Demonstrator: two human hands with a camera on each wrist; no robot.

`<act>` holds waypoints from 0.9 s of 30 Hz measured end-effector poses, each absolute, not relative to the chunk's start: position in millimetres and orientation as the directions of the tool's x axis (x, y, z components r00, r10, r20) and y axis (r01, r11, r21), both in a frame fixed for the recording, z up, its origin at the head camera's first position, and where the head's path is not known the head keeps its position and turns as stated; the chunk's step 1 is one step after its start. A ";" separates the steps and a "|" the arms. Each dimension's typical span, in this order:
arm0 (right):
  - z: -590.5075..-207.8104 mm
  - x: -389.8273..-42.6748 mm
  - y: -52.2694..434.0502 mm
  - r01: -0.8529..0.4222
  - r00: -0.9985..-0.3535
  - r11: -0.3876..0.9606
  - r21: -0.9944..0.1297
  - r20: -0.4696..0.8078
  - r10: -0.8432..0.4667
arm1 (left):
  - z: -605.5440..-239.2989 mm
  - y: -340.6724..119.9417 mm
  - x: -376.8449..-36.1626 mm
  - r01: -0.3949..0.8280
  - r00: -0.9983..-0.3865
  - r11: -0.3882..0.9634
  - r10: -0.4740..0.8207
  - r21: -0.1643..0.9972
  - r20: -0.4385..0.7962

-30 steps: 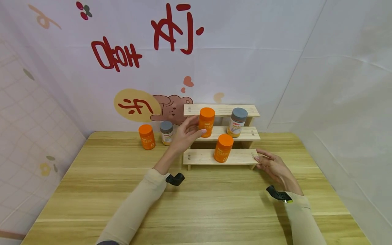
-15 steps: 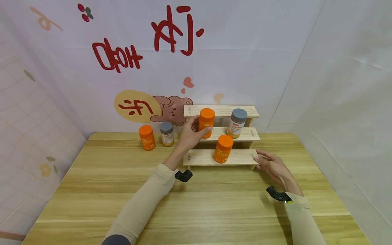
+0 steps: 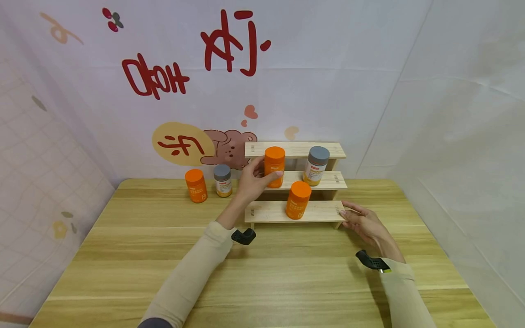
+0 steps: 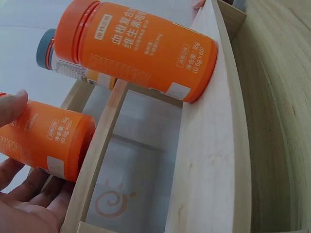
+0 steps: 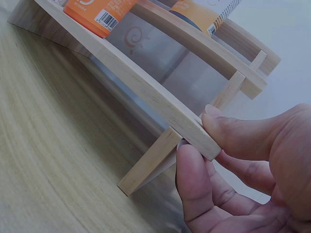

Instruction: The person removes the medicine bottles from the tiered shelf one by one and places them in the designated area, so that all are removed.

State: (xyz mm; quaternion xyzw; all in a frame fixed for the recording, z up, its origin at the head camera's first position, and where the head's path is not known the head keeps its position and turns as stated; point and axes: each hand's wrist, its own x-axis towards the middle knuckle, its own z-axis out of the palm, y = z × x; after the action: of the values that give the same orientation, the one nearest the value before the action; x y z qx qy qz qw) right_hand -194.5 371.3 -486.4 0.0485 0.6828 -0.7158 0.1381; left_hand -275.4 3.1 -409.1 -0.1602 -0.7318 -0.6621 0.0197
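Observation:
My left hand (image 3: 253, 181) grips an orange bottle (image 3: 275, 166) at the left of the middle tier of a three-tier wooden shelf (image 3: 262, 212). The left wrist view shows the thumb on one side of this bottle (image 4: 43, 133) and the fingers on the other. Whether its base touches the board cannot be made out. A second orange bottle (image 3: 298, 200) stands on the lowest tier. To the right on the middle tier is a grey-capped bottle (image 3: 316, 166). My right hand (image 3: 365, 225) pinches the right end of the lowest board (image 5: 194, 131) between thumb and fingers.
Left of the shelf, another orange bottle (image 3: 196, 186) and a grey-capped bottle (image 3: 223, 181) stand on the wooden table (image 3: 287, 273). A printed white backdrop (image 3: 328, 91) rises behind the shelf, with a pale sheet (image 3: 463, 136) along the right.
My left wrist and forearm have shifted right, and the thumb reaches further across the held bottle. That bottle has hardly moved on the shelf. My right hand keeps its place.

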 end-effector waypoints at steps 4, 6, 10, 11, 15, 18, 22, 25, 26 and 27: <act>-486.1 -195.3 370.8 0.275 -0.954 -0.022 -0.961 -0.270 -0.128 | -408.7 -4.8 -271.3 0.284 -0.939 0.050 0.216 0.958 0.267; -486.1 -195.3 371.0 0.279 -0.953 -0.022 -0.960 -0.274 -0.128 | -407.6 -8.7 -268.3 0.285 -0.937 0.038 0.221 0.958 0.270; -486.6 -195.6 372.3 0.277 -0.954 -0.021 -0.961 -0.273 -0.126 | -404.4 -16.1 -261.8 0.278 -0.937 0.020 0.225 0.960 0.267; -486.7 -195.7 372.6 0.278 -0.953 -0.022 -0.960 -0.273 -0.128 | -404.3 -18.0 -260.2 0.277 -0.937 0.017 0.226 0.961 0.266; -486.9 -195.2 373.4 0.282 -0.953 -0.037 -0.959 -0.275 -0.129 | -405.6 -25.8 -253.2 0.280 -0.935 0.007 0.229 0.960 0.271; -487.4 -194.3 373.6 0.280 -0.953 -0.045 -0.959 -0.272 -0.133 | -407.7 -31.9 -248.2 0.282 -0.935 0.008 0.226 0.959 0.273; -488.3 -194.1 373.4 0.275 -0.955 -0.036 -0.961 -0.268 -0.129 | -410.3 -41.4 -243.4 0.282 -0.938 0.022 0.219 0.959 0.270; -488.6 -194.9 372.4 0.278 -0.955 -0.045 -0.960 -0.271 -0.119 | -411.6 -49.8 -241.2 0.278 -0.941 0.034 0.212 0.960 0.265; -488.5 -195.0 372.1 0.278 -0.955 -0.047 -0.959 -0.271 -0.122 | -411.9 -52.7 -240.8 0.275 -0.942 0.034 0.211 0.961 0.262; -488.7 -195.2 371.9 0.278 -0.955 -0.054 -0.959 -0.270 -0.124 | -411.9 -55.5 -240.5 0.273 -0.942 0.029 0.211 0.961 0.261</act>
State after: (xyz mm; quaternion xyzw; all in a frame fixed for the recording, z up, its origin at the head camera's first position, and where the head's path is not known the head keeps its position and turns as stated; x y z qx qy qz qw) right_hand -195.2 371.9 -488.7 0.0571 0.6736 -0.7237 0.1387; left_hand -240.5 -55.5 -411.9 -0.1689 -0.7171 -0.6758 0.0231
